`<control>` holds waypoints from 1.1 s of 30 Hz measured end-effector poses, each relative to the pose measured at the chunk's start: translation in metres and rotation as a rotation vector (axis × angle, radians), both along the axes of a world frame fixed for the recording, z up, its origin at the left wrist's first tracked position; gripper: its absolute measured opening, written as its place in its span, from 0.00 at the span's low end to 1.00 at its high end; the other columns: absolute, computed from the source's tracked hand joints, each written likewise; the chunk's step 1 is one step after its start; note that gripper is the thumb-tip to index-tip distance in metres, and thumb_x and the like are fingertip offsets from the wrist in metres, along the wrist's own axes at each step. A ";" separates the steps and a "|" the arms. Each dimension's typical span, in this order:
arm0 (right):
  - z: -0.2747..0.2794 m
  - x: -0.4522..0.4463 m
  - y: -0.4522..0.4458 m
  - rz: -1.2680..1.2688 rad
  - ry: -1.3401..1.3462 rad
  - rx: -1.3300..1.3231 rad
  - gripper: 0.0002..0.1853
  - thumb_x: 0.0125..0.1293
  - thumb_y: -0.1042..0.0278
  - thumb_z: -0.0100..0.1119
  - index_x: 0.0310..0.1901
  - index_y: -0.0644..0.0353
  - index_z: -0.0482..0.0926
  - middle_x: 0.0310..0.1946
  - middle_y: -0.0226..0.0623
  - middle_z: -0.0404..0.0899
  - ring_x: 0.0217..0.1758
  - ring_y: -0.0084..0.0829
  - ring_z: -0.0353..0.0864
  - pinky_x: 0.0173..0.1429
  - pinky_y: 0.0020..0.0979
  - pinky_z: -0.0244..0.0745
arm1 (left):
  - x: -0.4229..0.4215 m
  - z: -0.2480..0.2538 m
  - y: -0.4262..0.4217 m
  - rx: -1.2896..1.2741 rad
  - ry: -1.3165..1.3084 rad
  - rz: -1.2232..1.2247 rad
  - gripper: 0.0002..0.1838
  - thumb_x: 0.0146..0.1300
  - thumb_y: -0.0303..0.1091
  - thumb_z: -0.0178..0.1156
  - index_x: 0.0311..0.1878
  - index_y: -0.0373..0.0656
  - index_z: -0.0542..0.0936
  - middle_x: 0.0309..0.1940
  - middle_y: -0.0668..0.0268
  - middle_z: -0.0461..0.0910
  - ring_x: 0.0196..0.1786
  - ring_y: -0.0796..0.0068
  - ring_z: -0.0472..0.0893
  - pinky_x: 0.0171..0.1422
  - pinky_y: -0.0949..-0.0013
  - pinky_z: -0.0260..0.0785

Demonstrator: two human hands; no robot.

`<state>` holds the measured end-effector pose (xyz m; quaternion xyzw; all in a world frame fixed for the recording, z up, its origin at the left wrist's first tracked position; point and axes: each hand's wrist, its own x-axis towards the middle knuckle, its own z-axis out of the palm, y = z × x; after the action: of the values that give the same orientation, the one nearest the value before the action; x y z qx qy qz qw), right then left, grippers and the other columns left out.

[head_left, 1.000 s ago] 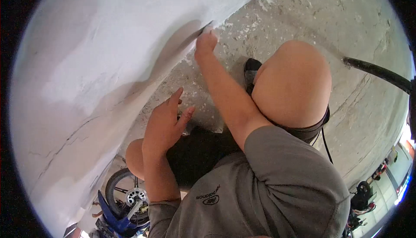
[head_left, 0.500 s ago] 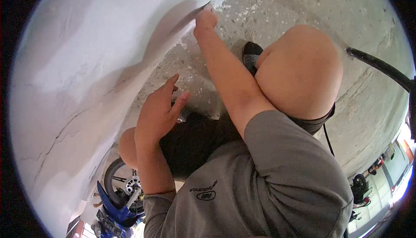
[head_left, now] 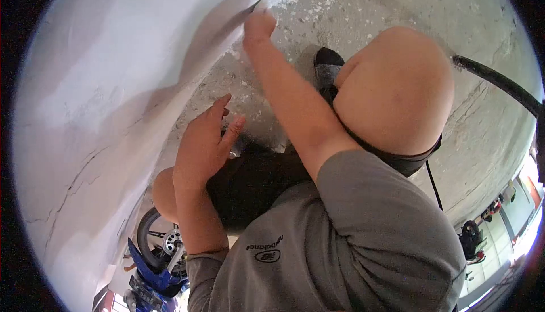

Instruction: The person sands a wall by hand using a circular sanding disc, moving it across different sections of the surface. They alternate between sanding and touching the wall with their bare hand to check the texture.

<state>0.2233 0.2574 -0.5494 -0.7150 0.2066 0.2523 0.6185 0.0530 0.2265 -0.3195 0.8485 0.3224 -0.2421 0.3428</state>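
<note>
My right hand (head_left: 260,24) is closed round a thin blade-like tool (head_left: 255,6) at the foot of the white wall (head_left: 113,56), where wall and floor meet. Only the tool's dark edge shows, against the wall; the rest is hidden by the fingers. My left hand (head_left: 203,144) hangs over my left thigh with thumb and fingers apart, holding nothing. Its fingertips point toward the wall base without touching it. A shadow of the right arm falls on the wall.
Rough concrete floor (head_left: 318,14) with white flecks lies beside the wall. A black pipe (head_left: 499,85) is at the right. A blue motorcycle (head_left: 150,275) stands at the lower left, another dark one (head_left: 471,241) at the lower right. Cracks run down the wall.
The right hand and tool have moved up and slightly left in view along the wall base. The left hand has shifted a little up and left, still spread.
</note>
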 end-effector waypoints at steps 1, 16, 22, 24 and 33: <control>0.007 0.011 -0.006 -0.087 0.113 0.132 0.19 0.73 0.60 0.48 0.47 0.68 0.83 0.42 0.50 0.84 0.46 0.42 0.82 0.51 0.41 0.74 | -0.004 -0.001 -0.001 0.004 -0.027 -0.044 0.28 0.72 0.48 0.55 0.66 0.37 0.71 0.51 0.44 0.82 0.54 0.44 0.82 0.59 0.51 0.73; 0.012 -0.085 -0.012 0.247 0.028 0.141 0.26 0.76 0.49 0.47 0.54 0.66 0.82 0.48 0.55 0.83 0.49 0.49 0.82 0.56 0.43 0.73 | -0.027 -0.092 -0.038 -0.186 0.378 -0.453 0.19 0.67 0.33 0.57 0.59 0.38 0.79 0.59 0.47 0.79 0.61 0.45 0.78 0.62 0.52 0.73; 0.052 -0.121 -0.032 0.603 0.169 0.024 0.25 0.75 0.50 0.49 0.54 0.67 0.81 0.51 0.57 0.82 0.56 0.53 0.81 0.59 0.46 0.74 | -0.026 -0.112 -0.117 -0.287 -0.073 -0.532 0.24 0.67 0.37 0.58 0.65 0.41 0.75 0.68 0.50 0.72 0.70 0.48 0.70 0.76 0.53 0.58; 0.063 -0.120 -0.038 0.814 0.176 0.020 0.25 0.76 0.51 0.45 0.57 0.66 0.80 0.55 0.56 0.80 0.59 0.51 0.80 0.60 0.47 0.75 | -0.027 -0.118 -0.123 -0.352 -0.109 -0.492 0.25 0.67 0.39 0.57 0.65 0.40 0.75 0.67 0.48 0.72 0.71 0.48 0.69 0.76 0.52 0.57; 0.015 -0.114 -0.037 1.501 -0.305 -0.275 0.28 0.79 0.51 0.33 0.59 0.65 0.78 0.61 0.53 0.77 0.64 0.48 0.78 0.66 0.45 0.74 | -0.050 -0.117 -0.154 -0.089 -0.135 -0.672 0.25 0.63 0.42 0.60 0.62 0.42 0.78 0.66 0.51 0.74 0.70 0.47 0.70 0.77 0.51 0.57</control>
<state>0.1091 0.2208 -0.5340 -0.7605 -0.3907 0.4745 0.2095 0.0030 0.0727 -0.4367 0.9054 -0.0094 -0.2988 0.3013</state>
